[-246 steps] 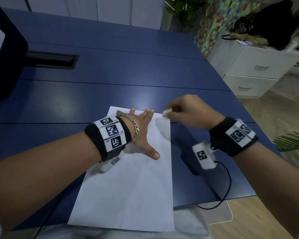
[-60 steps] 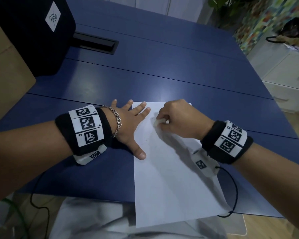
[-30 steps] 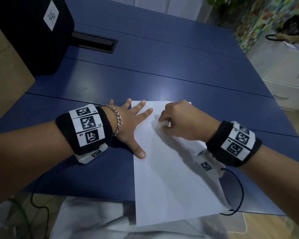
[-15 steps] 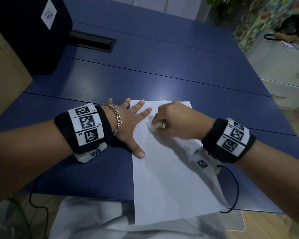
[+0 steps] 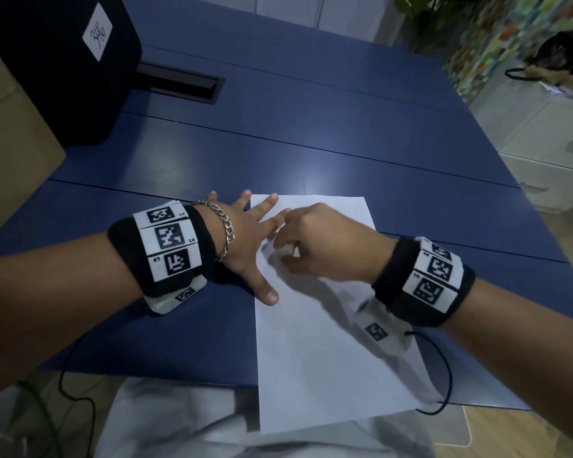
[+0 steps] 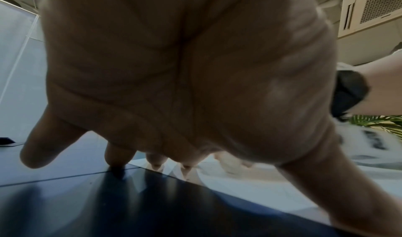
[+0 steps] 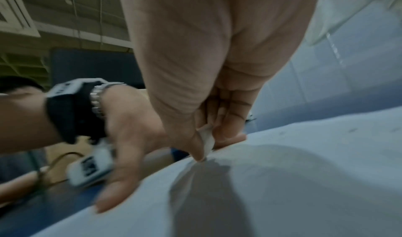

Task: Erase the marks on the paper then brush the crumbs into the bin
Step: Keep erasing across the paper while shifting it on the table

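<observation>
Since half a second ago my right hand (image 5: 325, 242) has slid left across the paper (image 5: 328, 342), so its knuckles now sit just beside my left fingers (image 5: 268, 201), and the head view has dipped a little closer. The paper lies flat on the blue worktop (image 5: 311, 127), its near edge hanging over the front edge towards my lap. In the right wrist view my grip is pinched round a small white eraser (image 7: 206, 140), thumb on one side and fingers on the other, its lower corner pressed to the sheet; a few faint specks show on the paper further out, too blurred for me to call marks or crumbs. My left hand (image 5: 245, 239) lies spread and flat, released, holding nothing: fingertips and thumb rest on the paper's left edge, the palm over bare worktop. A chain bracelet (image 5: 224, 233) and marker bands wrap that wrist. Further back on the left stand a black box (image 5: 57, 71) with a handwritten label and a cardboard box (image 5: 10, 153); a white drawer cabinet (image 5: 549, 153) stands off to the right.
</observation>
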### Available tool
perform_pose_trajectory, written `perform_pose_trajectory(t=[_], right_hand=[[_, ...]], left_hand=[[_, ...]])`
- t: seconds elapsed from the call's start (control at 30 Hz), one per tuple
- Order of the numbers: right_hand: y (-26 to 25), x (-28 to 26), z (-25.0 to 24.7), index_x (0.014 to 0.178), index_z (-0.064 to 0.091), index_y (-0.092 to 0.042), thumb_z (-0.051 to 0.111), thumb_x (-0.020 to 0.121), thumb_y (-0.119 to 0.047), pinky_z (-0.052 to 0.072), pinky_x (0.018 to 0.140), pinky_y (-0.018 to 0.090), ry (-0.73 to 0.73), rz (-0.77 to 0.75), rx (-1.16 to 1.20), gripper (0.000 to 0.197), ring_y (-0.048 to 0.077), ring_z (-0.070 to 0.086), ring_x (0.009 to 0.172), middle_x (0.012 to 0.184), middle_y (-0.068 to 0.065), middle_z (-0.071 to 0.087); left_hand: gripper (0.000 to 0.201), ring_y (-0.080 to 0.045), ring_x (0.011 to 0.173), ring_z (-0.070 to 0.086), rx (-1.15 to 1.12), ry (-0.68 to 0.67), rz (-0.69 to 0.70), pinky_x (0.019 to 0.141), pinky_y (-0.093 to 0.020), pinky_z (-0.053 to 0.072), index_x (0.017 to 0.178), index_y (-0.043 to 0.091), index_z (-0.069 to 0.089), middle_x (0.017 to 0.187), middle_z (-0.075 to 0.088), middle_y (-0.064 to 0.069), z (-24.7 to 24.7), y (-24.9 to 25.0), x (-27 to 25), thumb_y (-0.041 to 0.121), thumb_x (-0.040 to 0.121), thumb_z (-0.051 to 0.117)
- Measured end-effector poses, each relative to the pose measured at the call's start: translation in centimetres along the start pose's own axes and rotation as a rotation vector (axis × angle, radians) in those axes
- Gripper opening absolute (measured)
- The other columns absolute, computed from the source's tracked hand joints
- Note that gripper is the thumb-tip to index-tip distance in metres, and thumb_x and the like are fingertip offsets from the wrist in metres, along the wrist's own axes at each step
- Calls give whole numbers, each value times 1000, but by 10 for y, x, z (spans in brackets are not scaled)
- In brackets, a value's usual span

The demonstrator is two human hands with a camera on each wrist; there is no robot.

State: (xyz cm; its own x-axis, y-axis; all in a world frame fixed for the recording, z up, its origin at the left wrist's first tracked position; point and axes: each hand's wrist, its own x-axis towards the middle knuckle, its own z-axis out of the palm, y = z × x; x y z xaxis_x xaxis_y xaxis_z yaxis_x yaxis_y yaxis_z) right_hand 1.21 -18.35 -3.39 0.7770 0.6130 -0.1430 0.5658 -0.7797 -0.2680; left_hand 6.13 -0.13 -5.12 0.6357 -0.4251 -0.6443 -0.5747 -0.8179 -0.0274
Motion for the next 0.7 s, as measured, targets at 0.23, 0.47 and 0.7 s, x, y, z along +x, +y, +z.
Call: perform_pose_trajectory(t=[0.23, 0.47, 0.7], right_hand=[[18, 2, -5, 82, 74, -15, 68, 84, -20, 50, 67, 35, 123, 116, -52, 8, 17, 53, 68, 74, -7, 57], [41, -23, -25, 103, 80, -20, 72, 89, -21, 50, 72, 26, 150, 230, -41, 17, 13, 62, 75, 83, -8, 68], [42, -34, -14, 103, 79, -17, 71, 88, -18, 47, 65, 16, 150, 294, -21, 17, 9, 59, 73, 78, -16, 60]], left_hand=[[158, -30, 157, -28, -15, -3, -5, 118, -79, 3, 150, 50, -39, 160, -46, 18, 0, 1, -2, 105, 41, 63], [158, -32, 156, -30, -31, -4, 19, 118, -78, 2, 152, 47, -37, 160, -46, 16, 1, -1, -3, 104, 45, 63], [155, -32, 154, -33, 8, 5, 103, 123, -70, -7, 155, 35, -36, 161, -47, 5, -7, 9, 2, 104, 53, 59]])
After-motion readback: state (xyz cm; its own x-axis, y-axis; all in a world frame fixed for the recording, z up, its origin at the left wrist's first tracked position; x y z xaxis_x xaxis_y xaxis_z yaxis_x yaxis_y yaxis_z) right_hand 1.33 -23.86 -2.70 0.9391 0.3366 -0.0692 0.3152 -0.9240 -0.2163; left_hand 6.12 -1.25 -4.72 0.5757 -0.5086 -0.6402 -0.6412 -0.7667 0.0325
